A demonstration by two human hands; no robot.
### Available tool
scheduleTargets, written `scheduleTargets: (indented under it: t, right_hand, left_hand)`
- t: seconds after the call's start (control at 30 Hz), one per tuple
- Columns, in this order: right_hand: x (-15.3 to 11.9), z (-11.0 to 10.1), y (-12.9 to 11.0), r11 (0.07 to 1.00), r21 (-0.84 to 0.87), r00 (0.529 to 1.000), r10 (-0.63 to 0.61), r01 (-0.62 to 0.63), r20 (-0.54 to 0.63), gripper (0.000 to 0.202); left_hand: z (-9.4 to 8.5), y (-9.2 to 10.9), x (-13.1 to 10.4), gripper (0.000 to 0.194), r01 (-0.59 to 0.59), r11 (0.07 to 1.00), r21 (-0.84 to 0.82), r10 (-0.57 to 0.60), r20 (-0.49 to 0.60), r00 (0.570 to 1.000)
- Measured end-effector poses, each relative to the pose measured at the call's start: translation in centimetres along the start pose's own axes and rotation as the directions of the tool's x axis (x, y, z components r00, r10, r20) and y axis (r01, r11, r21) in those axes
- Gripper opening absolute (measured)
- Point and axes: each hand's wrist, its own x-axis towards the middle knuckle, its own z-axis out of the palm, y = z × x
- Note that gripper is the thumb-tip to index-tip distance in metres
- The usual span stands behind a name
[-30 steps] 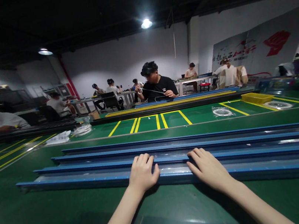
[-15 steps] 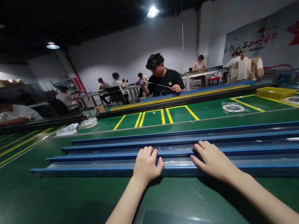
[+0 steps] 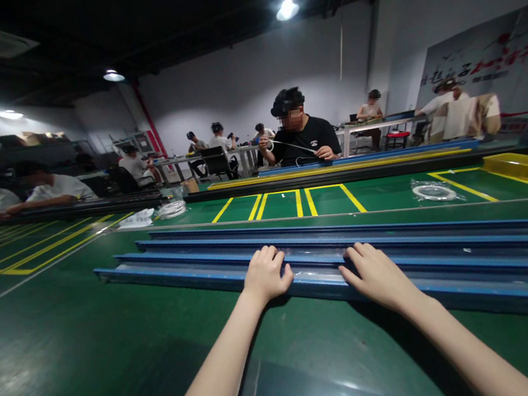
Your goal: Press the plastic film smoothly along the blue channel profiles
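Observation:
Long blue channel profiles (image 3: 180, 269) lie side by side across the green table (image 3: 60, 361), running from the left-centre out past the right edge. My left hand (image 3: 266, 276) rests on the nearest profile, its fingers curled over the inner blue edge and its thumb on the near side. To the right of it, my right hand (image 3: 372, 273) grips the same profile, fingers bent over the edge and thumb apart from them. The fingertips of both hands are partly hidden behind the rails. A gap of bare profile shows between the hands.
A clear sheet (image 3: 293, 392) lies at the near edge. Beyond the profiles are coiled white tubing (image 3: 172, 209), a bagged ring coil (image 3: 434, 191), a yellow tray (image 3: 522, 166) and yellow tape lines. A person in black (image 3: 307, 135) holds a thin white strip across the table.
The view has turned slightly left, so the background appears further right. Both hands remain on the nearest profile, which appears slightly more slanted in view.

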Motion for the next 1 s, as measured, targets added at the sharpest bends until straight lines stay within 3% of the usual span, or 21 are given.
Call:
scheduleTargets:
  t: [0.5,0.63,0.8,1.0]
  right_hand:
    - [1.6,1.1,0.1,0.998,-0.015,0.998,0.056,-0.057,-0.022,0.025]
    - [1.6,0.8,1.0,0.996,0.093,1.000,0.015,-0.017,0.023,0.027]
    - [2.6,0.3,3.4,0.972,0.232,0.999,0.043,-0.046,0.021,0.030]
    - [5.2,1.4,6.0,0.985,0.097,0.990,0.139,-0.140,0.019,0.044]
  left_hand:
    - [0.3,-0.4,1.2,0.019,0.070,0.998,-0.007,-0.069,0.053,0.996]
    - [-0.3,-0.6,1.7,0.016,0.094,0.995,-0.038,-0.091,0.092,0.992]
    - [0.0,-0.5,4.8,0.023,0.120,0.990,-0.077,-0.107,0.155,0.982]
    - [2.2,1.9,9.4,0.034,0.043,0.987,-0.155,-0.003,0.246,0.969]
